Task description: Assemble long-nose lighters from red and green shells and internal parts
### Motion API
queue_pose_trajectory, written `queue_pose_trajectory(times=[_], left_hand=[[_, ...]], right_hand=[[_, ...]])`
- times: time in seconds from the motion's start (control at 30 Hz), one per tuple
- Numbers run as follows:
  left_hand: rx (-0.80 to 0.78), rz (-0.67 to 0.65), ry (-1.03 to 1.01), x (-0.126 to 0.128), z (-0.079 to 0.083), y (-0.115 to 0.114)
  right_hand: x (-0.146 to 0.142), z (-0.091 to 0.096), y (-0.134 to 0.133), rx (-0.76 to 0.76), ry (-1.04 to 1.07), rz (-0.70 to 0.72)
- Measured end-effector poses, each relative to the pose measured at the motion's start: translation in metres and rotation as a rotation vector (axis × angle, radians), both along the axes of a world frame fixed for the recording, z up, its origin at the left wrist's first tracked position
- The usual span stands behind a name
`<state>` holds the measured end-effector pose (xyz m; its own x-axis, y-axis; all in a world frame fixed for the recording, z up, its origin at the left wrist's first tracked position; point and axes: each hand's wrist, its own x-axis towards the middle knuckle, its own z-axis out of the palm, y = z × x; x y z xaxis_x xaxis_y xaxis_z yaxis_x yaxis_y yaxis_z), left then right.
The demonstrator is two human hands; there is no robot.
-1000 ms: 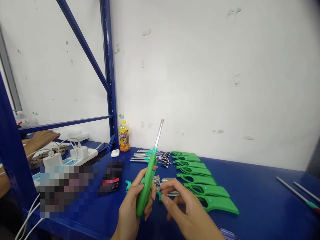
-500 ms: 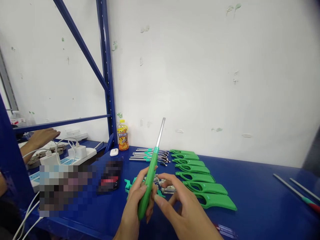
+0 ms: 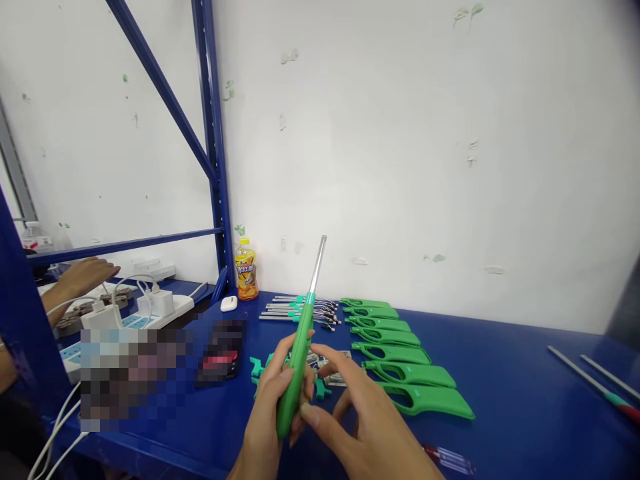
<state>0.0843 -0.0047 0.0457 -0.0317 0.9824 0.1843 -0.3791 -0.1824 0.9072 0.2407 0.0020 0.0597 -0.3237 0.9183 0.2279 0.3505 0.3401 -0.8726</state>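
My left hand point(image 3: 267, 417) is wrapped round the green handle of a long-nosed lighter point(image 3: 299, 353), held upright with its metal tube pointing up and away. My right hand point(image 3: 365, 427) is beside it, fingers curled, thumb and fingertip touching the handle's lower side. Behind the hands lie small metal and teal parts point(image 3: 325, 377) on the blue bench point(image 3: 500, 400). A row of several green handle shells point(image 3: 400, 360) lies to the right. Metal tubes with wires point(image 3: 295, 308) lie further back.
An orange drink bottle point(image 3: 247, 270) stands by the blue rack post point(image 3: 213, 167). A white earbud case point(image 3: 229, 304), a dark phone point(image 3: 223, 350) and power strips with chargers point(image 3: 145, 310) sit left. Another person's hand point(image 3: 83, 275) rests far left. Loose rods point(image 3: 595, 383) lie far right.
My right hand has moved left from the parts on the bench up to the lighter handle and now touches it. The lighter has stayed upright in my left hand.
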Motion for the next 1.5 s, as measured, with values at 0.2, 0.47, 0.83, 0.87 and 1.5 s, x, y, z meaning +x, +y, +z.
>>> queue_pose_trajectory(times=[0.2, 0.47, 0.83, 0.87, 1.5], left_hand=[[-0.004, 0.005, 0.03, 0.001, -0.001, 0.002], [0.033, 0.012, 0.071, -0.004, -0.001, 0.001], [0.11, 0.121, 0.274, 0.003, -0.001, -0.008], [0.127, 0.143, 0.288, 0.006, 0.002, -0.01], [0.285, 0.164, 0.773, 0.008, -0.009, -0.013]], right_hand=[[0.001, -0.002, 0.0, 0.039, -0.052, 0.003], [0.001, -0.003, 0.002, 0.028, -0.057, 0.018], [0.001, -0.007, 0.004, 0.04, 0.056, 0.038], [0.003, -0.006, 0.004, 0.036, 0.061, 0.054], [0.038, 0.014, 0.007, -0.105, 0.346, -0.19]])
